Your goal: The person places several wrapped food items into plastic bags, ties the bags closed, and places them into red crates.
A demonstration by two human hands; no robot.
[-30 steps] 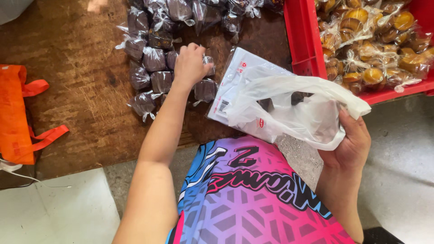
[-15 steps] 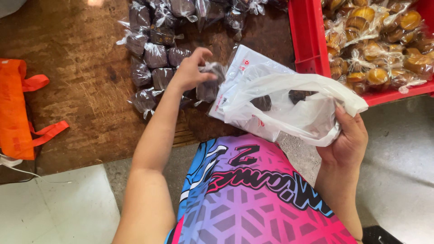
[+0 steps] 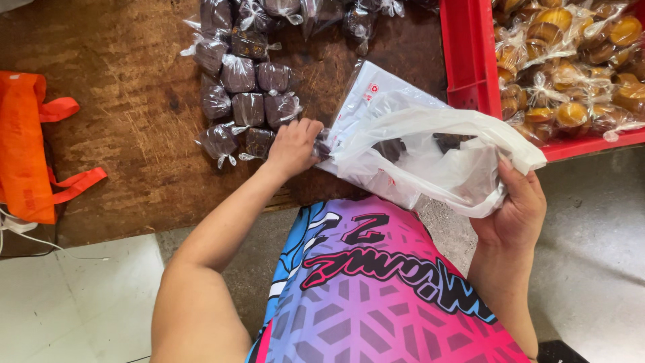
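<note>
The left hand is closed on a wrapped brown cake at the mouth of the white bag. The right hand grips that bag open. It looks like bag filling; next the cake must drop inside.

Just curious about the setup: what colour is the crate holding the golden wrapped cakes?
Red: the crate shows best in the head view, at the upper right.

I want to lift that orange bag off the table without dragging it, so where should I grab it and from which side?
Take the orange bag by its strap loops, coming from its right side. The loops lie flat on the wooden table, spread clear of the bag's body, probably easy to hook fingers under.
</note>
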